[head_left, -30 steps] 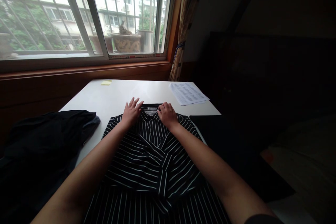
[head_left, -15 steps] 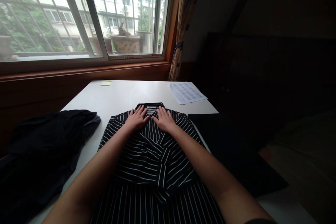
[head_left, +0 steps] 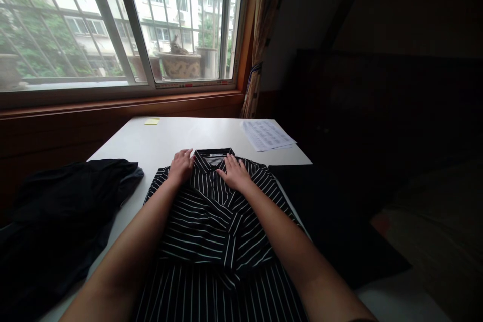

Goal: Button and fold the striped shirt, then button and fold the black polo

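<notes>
Lying at six o'clock on the white table (head_left: 177, 133), the striped shirt (head_left: 199, 231) looks light, soft and limp, best gripped at the collar (head_left: 203, 161), with the right hand (head_left: 234, 173) flat at its four o'clock, fingers parted, and the left hand (head_left: 181, 166) at nine, fingers bent, any pinch impossible to tell.

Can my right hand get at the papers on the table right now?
Probably yes: the right hand rests on the striped shirt near its collar, and only the shirt's shoulder and white tabletop seem to lie between it and the papers.
</notes>
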Action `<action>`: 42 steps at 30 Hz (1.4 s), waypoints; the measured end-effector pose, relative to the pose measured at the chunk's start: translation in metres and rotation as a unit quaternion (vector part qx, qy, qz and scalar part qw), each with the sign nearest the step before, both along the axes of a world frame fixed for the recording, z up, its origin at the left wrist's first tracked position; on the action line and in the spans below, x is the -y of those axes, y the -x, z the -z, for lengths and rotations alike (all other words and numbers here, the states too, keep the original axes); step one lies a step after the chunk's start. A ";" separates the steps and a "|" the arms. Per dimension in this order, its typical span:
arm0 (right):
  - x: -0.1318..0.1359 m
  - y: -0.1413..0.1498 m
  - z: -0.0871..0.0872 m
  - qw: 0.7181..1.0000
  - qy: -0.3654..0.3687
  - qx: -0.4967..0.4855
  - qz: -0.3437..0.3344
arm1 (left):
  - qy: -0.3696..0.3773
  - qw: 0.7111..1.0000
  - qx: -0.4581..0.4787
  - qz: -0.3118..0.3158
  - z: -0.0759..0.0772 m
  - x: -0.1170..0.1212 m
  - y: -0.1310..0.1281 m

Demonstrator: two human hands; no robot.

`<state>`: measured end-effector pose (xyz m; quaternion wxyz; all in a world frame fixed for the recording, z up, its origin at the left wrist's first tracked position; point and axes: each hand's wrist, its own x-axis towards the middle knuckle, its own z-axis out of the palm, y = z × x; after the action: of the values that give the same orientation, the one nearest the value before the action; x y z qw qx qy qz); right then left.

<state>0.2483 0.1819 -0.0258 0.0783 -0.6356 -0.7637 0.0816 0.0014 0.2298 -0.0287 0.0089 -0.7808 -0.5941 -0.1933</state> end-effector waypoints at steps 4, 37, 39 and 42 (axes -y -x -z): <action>0.000 0.000 0.000 1.000 0.000 0.000 -0.001 | 0.017 1.000 -0.003 -0.011 -0.004 -0.002 0.029; 0.024 -0.066 -0.007 1.000 0.008 0.030 -0.005 | 0.075 0.992 -0.091 0.045 -0.006 0.036 0.024; 0.024 -0.067 -0.006 0.999 0.015 0.034 0.000 | 0.095 0.990 -0.092 0.039 0.000 0.035 0.022; 0.019 -0.069 -0.006 0.999 0.024 0.037 0.013 | 0.117 0.988 -0.095 0.035 0.000 0.031 0.026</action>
<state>0.3169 0.1629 -0.0203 0.0358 -0.6497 -0.7556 0.0752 -0.0244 0.1988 -0.0288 -0.0331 -0.8118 -0.5810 -0.0474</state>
